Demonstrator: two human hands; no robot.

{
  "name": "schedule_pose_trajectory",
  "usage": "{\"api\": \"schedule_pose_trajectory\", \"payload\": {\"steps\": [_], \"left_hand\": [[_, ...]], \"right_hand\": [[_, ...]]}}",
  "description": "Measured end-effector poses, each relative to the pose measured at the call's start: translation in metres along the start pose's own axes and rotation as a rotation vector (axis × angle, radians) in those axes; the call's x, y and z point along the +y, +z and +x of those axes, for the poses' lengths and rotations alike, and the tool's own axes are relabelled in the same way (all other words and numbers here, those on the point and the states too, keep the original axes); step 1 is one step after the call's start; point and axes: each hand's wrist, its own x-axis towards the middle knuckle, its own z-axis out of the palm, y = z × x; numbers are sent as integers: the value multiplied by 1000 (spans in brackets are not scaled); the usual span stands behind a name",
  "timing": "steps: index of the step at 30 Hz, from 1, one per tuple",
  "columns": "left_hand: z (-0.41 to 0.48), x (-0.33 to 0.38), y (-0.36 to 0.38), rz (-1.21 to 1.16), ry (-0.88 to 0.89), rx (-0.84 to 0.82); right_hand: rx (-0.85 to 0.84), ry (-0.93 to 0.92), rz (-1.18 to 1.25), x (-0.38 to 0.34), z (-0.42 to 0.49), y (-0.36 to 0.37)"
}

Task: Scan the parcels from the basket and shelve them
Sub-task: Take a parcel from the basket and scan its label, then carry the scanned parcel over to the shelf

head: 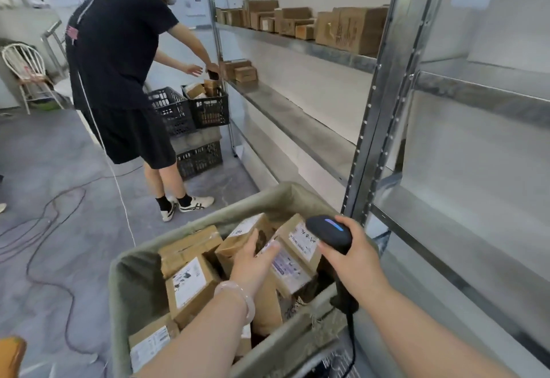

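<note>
Grey floor [59, 154] lies open to my left, crossed by loose cables [44, 220]. On my right the metal shelving [297, 115] runs close, its upright post [381, 110] just beside the cloth-lined basket [119, 288]. My left hand [253, 261] rests on a labelled parcel [293, 270] inside the basket, fingers straight across its label. My right hand [354, 261] grips the scanner [329, 230] above the basket's right edge. Ahead, another person [119, 50] and stacked black crates [208, 107] stand in the aisle.

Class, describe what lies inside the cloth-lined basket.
The basket holds cardboard parcels with white labels, piled loosely; the left hand rests on one. Whatever lies beneath the top parcels is covered.
</note>
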Motion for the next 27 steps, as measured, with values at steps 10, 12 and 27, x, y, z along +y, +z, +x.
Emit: {"api": "schedule_pose_trajectory", "payload": {"steps": [10,12,27], "left_hand": [[-6,39,68,531,484,-126],[-21,52,95,599,576,-188],[-228,98,283,798,1079,-456]], "right_hand": [[230,-34,46,1,-39,-69],[317,-30,16,0,-56,-97],[769,-99,-129,6,-248,-305]]}}
